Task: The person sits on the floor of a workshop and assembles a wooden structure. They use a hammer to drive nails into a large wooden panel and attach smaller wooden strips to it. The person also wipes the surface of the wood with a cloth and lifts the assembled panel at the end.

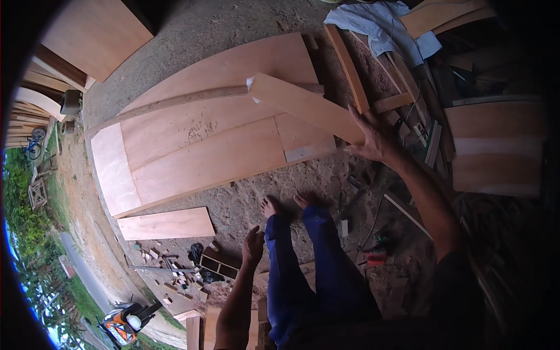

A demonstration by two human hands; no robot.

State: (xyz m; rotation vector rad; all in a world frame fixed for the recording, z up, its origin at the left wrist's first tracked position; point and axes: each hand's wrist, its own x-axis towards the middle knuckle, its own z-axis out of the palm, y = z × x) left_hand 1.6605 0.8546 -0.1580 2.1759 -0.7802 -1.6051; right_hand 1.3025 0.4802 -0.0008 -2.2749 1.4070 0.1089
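My right hand (373,139) grips the near end of a long wooden board (306,108), thumb at one edge and fingers spread along the other. That board slants away to the left, above a large plywood panel (210,151) lying on the ground. A narrow wooden strip (192,97) runs across the panel under the board's far end. Small nail-like pieces (198,132) lie scattered in a heap on the panel. Beside my left leg hangs my left hand (252,246), fingers curled in, with no object showing in it.
A loose plywood piece (169,224) lies near the panel's front corner. Small wood offcuts (186,277) and a dark open box (220,263) are at lower left. Lumber and a white cloth (373,26) are piled at upper right. A red tool (375,258) sits right of my legs.
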